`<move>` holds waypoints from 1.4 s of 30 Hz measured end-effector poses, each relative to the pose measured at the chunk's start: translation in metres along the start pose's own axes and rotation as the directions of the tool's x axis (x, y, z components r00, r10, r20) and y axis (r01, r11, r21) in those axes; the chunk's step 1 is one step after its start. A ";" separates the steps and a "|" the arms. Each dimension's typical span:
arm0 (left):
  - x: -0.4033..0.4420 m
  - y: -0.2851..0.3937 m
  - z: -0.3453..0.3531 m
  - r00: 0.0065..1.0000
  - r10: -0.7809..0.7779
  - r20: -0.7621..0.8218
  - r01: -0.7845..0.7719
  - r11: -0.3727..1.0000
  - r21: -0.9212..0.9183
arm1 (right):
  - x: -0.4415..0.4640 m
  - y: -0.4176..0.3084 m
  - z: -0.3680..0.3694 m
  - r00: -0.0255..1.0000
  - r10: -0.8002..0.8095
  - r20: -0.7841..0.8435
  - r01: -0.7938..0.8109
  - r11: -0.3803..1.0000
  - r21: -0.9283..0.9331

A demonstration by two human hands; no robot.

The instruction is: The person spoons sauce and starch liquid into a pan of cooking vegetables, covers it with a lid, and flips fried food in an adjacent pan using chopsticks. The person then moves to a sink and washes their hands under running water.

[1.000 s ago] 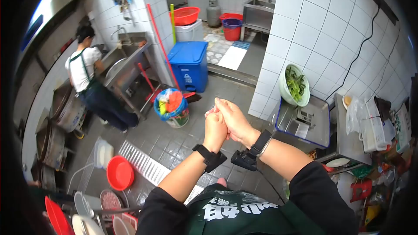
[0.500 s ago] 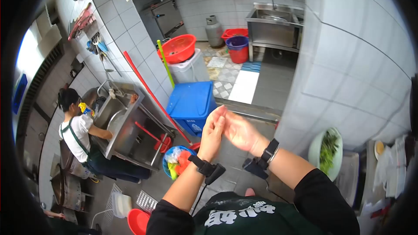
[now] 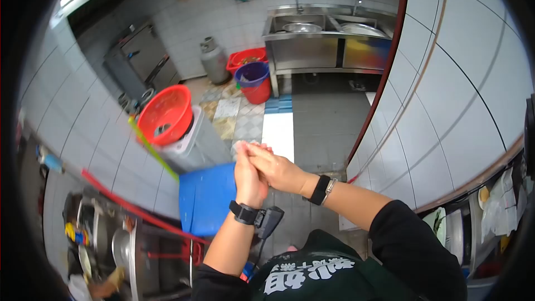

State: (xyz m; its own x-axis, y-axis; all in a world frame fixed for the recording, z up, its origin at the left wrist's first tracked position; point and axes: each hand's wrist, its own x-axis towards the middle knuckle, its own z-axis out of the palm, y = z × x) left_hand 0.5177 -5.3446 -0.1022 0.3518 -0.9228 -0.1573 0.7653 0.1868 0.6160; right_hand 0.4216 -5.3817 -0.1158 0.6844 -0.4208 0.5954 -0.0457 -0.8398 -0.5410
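My left hand (image 3: 249, 175) and my right hand (image 3: 278, 170) are pressed together in front of my body. The right palm lies over the fingers of the left, and the fingers of both are closed. A pale patch shows at the fingertips, too small to name; whatever may lie between the palms is hidden. Black straps are on both wrists, with a small black device and cable at the left one. Just beyond and left of my hands is the blue bin lid (image 3: 207, 198).
A red basin (image 3: 165, 115) rests on a pale container at the left. Ahead through the doorway are a gas cylinder (image 3: 214, 61), a red bucket (image 3: 257, 93) and a steel double sink (image 3: 306, 52). Tiled walls flank the opening. A red pole (image 3: 131, 206) leans at the lower left.
The view has moved forward and turned toward the doorway; its sink and bucket look nearer. The co-worker at the left sink is no longer clearly visible. My hands have shifted against each other and stay together.
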 end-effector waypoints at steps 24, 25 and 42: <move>0.596 -0.039 0.191 0.922 -0.230 0.312 0.239 0.971 0.010 | 0.332 0.469 -0.163 0.842 0.538 0.051 -0.099 0.061 0.993; 0.635 -0.039 0.202 0.889 -0.251 0.384 0.288 0.957 -0.040 | 0.341 0.495 -0.165 0.824 0.562 0.065 -0.086 0.011 0.996; 0.934 -0.123 0.409 0.422 -0.575 0.701 0.404 0.811 0.422 | 0.440 0.775 -0.448 0.768 0.626 0.132 -0.346 0.233 0.909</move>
State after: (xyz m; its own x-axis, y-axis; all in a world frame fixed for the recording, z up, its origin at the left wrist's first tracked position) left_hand 0.5313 -6.3675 -0.0090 -0.6695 -0.7330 0.1202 0.5354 -0.3640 0.7621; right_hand 0.3613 -6.3714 -0.0078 0.5933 -0.8040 0.0402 0.4141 0.2620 -0.8717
